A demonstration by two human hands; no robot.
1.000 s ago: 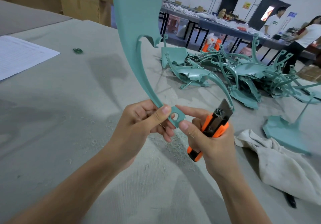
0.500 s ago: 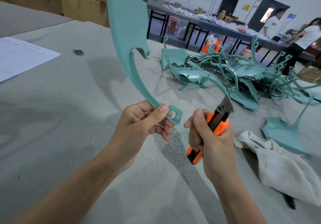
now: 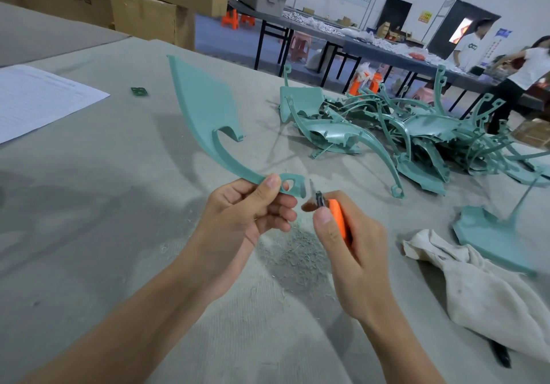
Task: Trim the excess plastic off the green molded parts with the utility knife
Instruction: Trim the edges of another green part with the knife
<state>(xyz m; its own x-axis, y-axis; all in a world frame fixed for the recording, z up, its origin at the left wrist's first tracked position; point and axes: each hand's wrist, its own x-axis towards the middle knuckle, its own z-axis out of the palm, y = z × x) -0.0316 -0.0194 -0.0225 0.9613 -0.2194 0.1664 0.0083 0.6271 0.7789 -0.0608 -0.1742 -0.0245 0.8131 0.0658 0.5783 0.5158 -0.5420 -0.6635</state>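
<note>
Left hand pinches green molded part at its thin stem beside the eyelet, held above the table, right hand clenched round utility knife; part looks light, thin, springy, so grip close to the cut.

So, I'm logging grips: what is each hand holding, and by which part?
Left hand pinches the green molded part near its eyelet end; right hand grips the utility knife by its orange handle.
</note>
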